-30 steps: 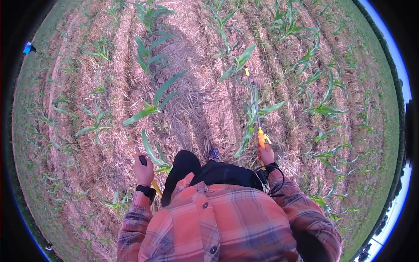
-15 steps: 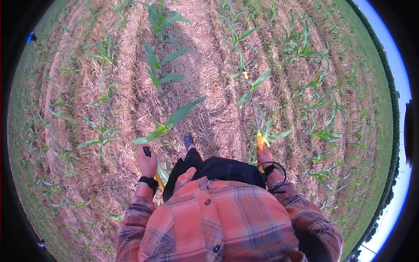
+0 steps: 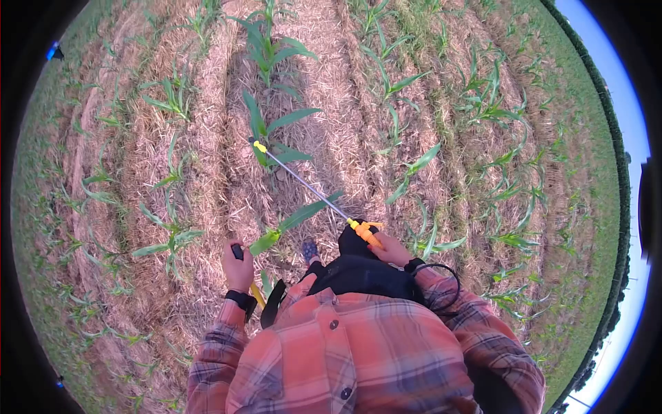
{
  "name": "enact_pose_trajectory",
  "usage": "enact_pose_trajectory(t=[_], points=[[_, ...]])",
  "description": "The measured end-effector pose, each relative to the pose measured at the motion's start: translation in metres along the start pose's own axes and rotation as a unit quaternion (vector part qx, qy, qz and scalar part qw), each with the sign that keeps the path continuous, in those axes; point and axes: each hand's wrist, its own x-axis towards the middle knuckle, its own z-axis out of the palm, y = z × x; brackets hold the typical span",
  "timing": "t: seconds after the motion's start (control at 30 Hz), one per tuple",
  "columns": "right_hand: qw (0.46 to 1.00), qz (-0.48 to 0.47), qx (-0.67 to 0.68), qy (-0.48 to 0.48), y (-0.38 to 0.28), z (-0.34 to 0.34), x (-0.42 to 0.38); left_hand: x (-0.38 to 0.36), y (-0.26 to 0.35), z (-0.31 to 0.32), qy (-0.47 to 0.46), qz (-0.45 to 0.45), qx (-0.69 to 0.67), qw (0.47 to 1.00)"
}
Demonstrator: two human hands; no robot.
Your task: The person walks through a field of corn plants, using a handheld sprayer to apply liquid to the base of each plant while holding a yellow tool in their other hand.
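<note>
My right hand (image 3: 391,249) is wrapped round the orange handle of a spray wand (image 3: 308,184). Its thin metal tube slants up and left, and the yellow nozzle end (image 3: 260,147) is over a young corn plant (image 3: 265,124) in the row ahead. Fingers closed, my left hand (image 3: 238,269) grips the black end of a pump lever (image 3: 238,252); a yellow bar shows below the wrist. Another corn plant (image 3: 265,241) stands just right of that hand. A black hose (image 3: 441,268) loops beside my right wrist.
Rows of young corn (image 3: 172,238) run ahead on both sides, with straw-covered soil (image 3: 331,117) between them. One patterned shoe (image 3: 309,248) shows below me. Far right, a dark tree line (image 3: 607,117) borders the field.
My right hand has swung the spray wand leftward, from the right-hand row across to the corn row at left of centre. My left hand stays on the lever, slightly lower in view.
</note>
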Motion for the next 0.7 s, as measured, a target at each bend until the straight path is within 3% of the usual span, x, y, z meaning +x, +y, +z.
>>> enact_pose_trajectory(t=[0.03,0.07,0.1,0.13,0.2,0.33,0.37,0.43,0.7], points=[[1.000,0.008,0.016,-0.019,-0.004,-0.006,0.007,-0.001,0.013,-0.016,-0.015,-0.087,-0.045,0.995],[0.999,0.016,0.030,-0.020,-0.003,-0.010,0.012,-0.002,0.038,-0.036,-0.013,-0.115,-0.091,0.989],[0.999,0.018,0.030,-0.021,0.004,-0.014,0.018,-0.002,0.047,-0.048,0.009,-0.086,-0.099,0.991],[1.000,0.011,0.023,-0.007,0.016,-0.015,0.029,0.000,0.070,-0.053,0.032,-0.122,-0.148,0.981],[1.000,-0.005,0.017,0.008,0.035,-0.020,0.056,0.017,0.074,-0.049,0.052,-0.114,-0.110,0.986],[0.996,0.032,0.030,0.082,0.075,-0.046,0.109,0.075,0.039,0.022,0.056,-0.053,0.030,0.997],[0.992,0.055,0.034,0.111,0.081,-0.055,0.124,0.094,0.040,0.046,0.044,-0.091,0.031,0.994],[0.987,0.093,0.046,0.120,0.087,-0.080,0.140,0.124,0.086,0.082,0.025,0.009,0.120,0.992],[0.956,0.129,0.078,0.250,0.143,-0.178,0.194,0.212,0.123,0.174,-0.012,0.024,0.153,0.988]])
